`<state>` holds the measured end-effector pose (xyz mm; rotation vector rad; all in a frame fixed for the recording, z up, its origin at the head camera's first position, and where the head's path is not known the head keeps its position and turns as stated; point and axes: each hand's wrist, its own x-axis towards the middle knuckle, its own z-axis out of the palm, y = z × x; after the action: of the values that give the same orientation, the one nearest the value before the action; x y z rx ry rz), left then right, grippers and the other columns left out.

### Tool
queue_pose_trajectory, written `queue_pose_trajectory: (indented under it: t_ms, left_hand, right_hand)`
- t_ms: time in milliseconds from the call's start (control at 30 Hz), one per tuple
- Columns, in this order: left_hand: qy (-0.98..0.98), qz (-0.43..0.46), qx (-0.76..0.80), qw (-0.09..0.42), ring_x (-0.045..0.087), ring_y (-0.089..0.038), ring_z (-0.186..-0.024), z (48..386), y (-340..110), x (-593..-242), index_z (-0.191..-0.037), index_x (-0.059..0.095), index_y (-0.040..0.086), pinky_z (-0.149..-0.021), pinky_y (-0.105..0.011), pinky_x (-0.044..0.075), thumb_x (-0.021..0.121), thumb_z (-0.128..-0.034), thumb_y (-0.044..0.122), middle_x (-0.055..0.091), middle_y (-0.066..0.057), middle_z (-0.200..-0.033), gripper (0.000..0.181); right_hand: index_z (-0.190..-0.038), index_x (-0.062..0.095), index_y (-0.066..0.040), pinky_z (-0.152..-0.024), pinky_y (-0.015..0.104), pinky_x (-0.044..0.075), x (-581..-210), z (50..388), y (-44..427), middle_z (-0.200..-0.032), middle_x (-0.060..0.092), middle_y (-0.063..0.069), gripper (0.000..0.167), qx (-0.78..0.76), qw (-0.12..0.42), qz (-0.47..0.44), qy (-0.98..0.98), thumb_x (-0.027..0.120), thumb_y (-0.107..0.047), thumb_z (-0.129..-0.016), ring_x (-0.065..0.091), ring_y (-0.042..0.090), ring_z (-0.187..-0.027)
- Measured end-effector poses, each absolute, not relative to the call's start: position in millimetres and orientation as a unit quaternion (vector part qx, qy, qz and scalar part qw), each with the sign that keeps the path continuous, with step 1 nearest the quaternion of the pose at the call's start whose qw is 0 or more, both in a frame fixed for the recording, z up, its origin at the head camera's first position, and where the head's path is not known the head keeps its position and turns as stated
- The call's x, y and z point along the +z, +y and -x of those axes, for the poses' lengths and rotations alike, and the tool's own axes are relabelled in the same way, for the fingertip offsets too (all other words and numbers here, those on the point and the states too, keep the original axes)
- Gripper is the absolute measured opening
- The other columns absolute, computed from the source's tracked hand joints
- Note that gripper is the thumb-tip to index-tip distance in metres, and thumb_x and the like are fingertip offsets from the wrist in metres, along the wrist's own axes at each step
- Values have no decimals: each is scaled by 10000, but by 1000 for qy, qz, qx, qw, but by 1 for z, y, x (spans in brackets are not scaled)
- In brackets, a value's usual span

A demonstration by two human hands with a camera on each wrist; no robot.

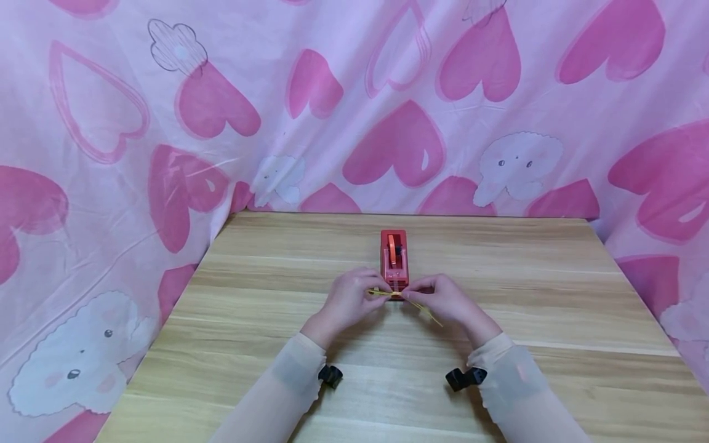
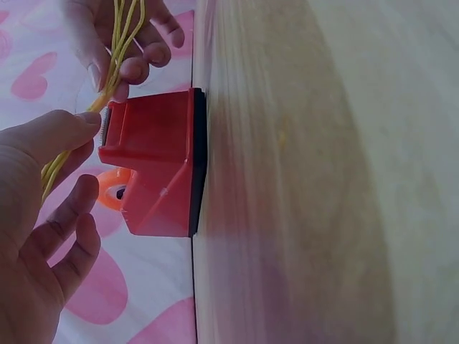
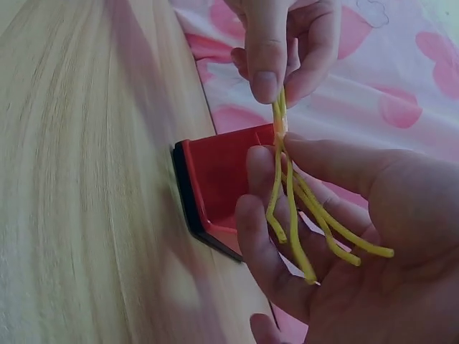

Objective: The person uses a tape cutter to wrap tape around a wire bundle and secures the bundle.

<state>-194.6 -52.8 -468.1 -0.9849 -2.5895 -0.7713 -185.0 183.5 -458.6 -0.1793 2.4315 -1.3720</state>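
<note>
Both hands pinch a thin bundle of yellow cords [image 3: 296, 247] just in front of a red tape dispenser [image 1: 402, 264]. My left hand [image 1: 350, 299] has thumb and forefinger on one side of the bundle's middle. On the other side, my right hand [image 1: 447, 301] pinches it, and several loose cord ends fan out across that palm. Between the two hands, a short orange-tinted wrap [image 3: 280, 126], which looks like tape, surrounds the cords. The dispenser's toothed cutter [image 2: 105, 127] is close to the fingertips. Whether they touch it, I cannot tell.
An orange tape roll [image 1: 392, 248] sits in the dispenser, which stands on the wood-grain table [image 1: 266, 258]. Behind and at the sides hangs a pink curtain [image 1: 388, 37] with hearts. Each wrist wears a small black camera [image 1: 330, 376].
</note>
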Motion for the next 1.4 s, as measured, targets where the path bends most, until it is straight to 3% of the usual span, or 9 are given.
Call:
queue_pose_trajectory:
  t_ms: [333, 600, 1033, 1400]
  left_hand:
    - [-904, 312, -269, 114, 634, -60, -945, 195, -53, -467, -966, 808, 286, -784, -242, 532, 853, -866, 266, 745, 138, -1027, 111]
    - [-912, 292, -274, 91, 601, -72, -896, 196, -52, -467, -962, 791, 278, -752, -238, 507, 851, -866, 317, 719, 134, -969, 120]
    - [-916, 272, -286, 68, 585, -65, -836, 196, -49, -469, -951, 786, 262, -703, -209, 473, 822, -898, 312, 669, 129, -905, 81]
    - [-916, 282, -279, 55, 590, -67, -816, 198, -46, -466, -931, 788, 239, -696, -206, 475, 819, -899, 283, 669, 114, -905, 62]
  right_hand:
    - [-1090, 781, -84, -795, 307, 501, -459, 183, 182, -1038, 776, 113, 213, -524, 187, 39, 830, 732, -254, -972, 676, 224, -947]
    - [-1125, 745, -27, -791, 309, 585, -458, 182, 181, -1018, 753, 130, 226, -549, 167, 40, 818, 736, -187, -965, 723, 254, -914]
    - [-1050, 764, -105, -791, 313, 542, -465, 178, 179, -1036, 754, 65, 155, -516, 96, 69, 848, 772, -208, -935, 673, 190, -879]
    - [-1085, 759, -79, -744, 300, 518, -462, 177, 174, -999, 785, 72, 231, -515, 120, 39, 848, 766, -263, -946, 679, 154, -865]
